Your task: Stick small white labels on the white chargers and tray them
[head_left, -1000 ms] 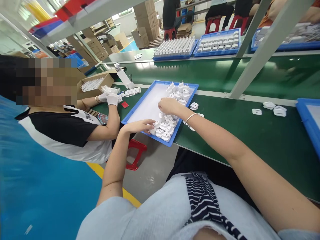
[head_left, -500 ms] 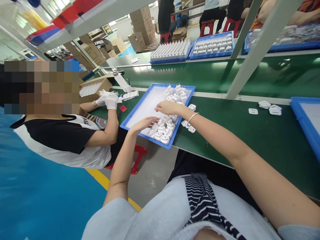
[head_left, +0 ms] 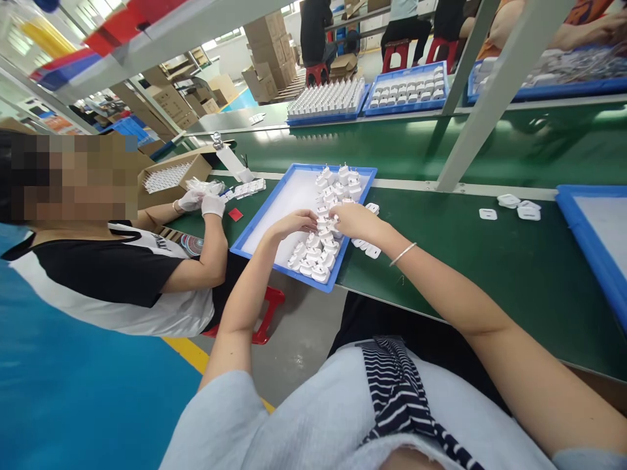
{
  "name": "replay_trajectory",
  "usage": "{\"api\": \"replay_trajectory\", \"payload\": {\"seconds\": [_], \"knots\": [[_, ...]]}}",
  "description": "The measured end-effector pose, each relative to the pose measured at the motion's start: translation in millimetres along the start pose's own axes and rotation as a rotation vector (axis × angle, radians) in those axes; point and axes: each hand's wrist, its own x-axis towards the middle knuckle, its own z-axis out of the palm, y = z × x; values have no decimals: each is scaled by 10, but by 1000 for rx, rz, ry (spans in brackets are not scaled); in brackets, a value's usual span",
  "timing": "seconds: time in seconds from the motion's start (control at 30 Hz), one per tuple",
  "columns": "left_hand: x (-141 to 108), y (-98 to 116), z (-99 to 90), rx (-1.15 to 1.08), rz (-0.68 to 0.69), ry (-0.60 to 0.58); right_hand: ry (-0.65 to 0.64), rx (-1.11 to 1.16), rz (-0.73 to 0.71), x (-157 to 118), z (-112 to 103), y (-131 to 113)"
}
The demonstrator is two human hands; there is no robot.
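White plug adapters (head_left: 312, 252) with short pins crowd the right half of a blue-rimmed tray (head_left: 255, 214). My left hand (head_left: 294, 224) reaches in from the tray's left, its fingers apart and slightly bent, with the tips at the edge of the adapters. Opposite it, my right hand (head_left: 360, 222) lies over the middle of the group. Its fingers curl down and close on a white plug adapter, which they partly cover. Under and beside my right wrist, flat white covers (head_left: 372, 252) lie on the green table (head_left: 421, 248).
A co-worker in white gloves (head_left: 213, 205) handles small parts at left, near a carton of pins (head_left: 166, 177). More white covers (head_left: 529, 210) and another blue tray (head_left: 582, 235) are at right. A slanted metal post (head_left: 490, 98) rises behind the table.
My right hand has drawn back to the right and its fingers have lowered onto the adapters. My left hand has moved slightly up and right, along the adapters' edge. The camera view has shifted slightly.
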Motion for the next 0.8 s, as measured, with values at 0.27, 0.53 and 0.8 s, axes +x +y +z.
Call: {"api": "replay_trajectory", "payload": {"seconds": [0.27,0.53,0.8], "knots": [[-60,30,11,-6,-51,-58,172,69,-36,-109,408,150],[-89,-58,121,-70,-27,-87,185,84,-285,-142,369,234],[9,-15,169,-21,-34,-152,95,123,-293,-154,316,407]]}}
